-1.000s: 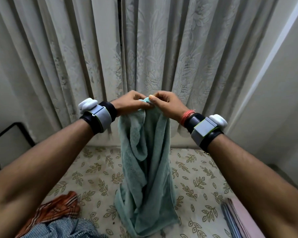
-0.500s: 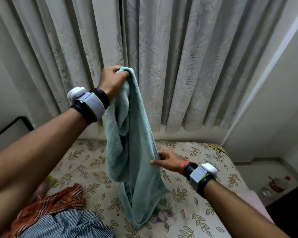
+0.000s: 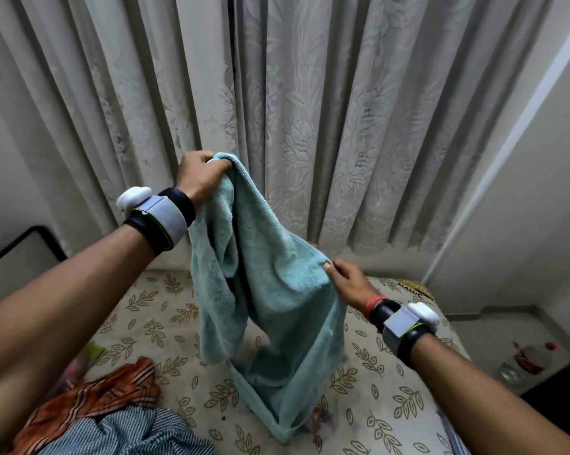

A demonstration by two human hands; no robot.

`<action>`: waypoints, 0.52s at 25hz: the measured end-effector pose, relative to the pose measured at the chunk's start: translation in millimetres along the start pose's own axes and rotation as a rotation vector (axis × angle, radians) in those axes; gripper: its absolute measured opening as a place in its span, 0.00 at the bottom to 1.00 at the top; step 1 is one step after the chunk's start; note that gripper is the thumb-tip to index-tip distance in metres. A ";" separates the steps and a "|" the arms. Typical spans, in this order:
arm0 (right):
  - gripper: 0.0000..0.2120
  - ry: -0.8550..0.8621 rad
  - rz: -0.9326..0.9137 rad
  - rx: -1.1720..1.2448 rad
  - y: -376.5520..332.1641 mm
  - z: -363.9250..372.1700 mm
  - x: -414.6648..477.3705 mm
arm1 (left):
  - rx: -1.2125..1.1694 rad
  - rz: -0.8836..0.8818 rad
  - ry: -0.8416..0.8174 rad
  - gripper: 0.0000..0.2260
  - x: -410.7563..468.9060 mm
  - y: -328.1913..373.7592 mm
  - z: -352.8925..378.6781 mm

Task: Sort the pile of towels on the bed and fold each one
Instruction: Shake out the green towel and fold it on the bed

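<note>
A light teal towel (image 3: 277,290) hangs in the air above the bed, its lower end touching the sheet. My left hand (image 3: 201,175) grips its top corner, raised high in front of the curtain. My right hand (image 3: 346,282) pinches the towel's right edge lower down, pulling it out to the side. At the bottom left lies a pile of other cloths: an orange striped one (image 3: 90,395) and a blue striped one (image 3: 129,431), both crumpled.
The bed (image 3: 375,389) has a cream sheet with a leaf print. Pale patterned curtains (image 3: 310,110) hang right behind it. A dark headboard frame (image 3: 44,238) is at the left. On the floor to the right lies a plastic bottle (image 3: 526,359).
My left hand has come down somewhat with the towel's top corner. My right hand has risen and taken hold of the towel's right edge, spreading the cloth wider.
</note>
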State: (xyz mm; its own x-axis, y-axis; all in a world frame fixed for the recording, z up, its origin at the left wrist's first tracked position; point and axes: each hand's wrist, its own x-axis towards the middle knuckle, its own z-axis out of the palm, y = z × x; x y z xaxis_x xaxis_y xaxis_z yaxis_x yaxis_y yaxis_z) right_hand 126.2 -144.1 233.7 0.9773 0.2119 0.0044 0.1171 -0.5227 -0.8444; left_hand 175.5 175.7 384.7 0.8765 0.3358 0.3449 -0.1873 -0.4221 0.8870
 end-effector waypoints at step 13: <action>0.16 -0.013 -0.506 -0.351 -138.5 -62.9 55.7 | 0.051 0.115 -0.555 0.20 -40.6 13.6 41.2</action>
State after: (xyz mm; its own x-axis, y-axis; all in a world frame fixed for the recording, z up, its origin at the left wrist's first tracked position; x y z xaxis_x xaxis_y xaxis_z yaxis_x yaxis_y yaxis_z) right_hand 175.5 -111.9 384.6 0.7835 0.5137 0.3498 0.6190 -0.5948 -0.5129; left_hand 155.7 121.7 370.1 0.9560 -0.2020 0.2128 -0.2856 -0.4742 0.8328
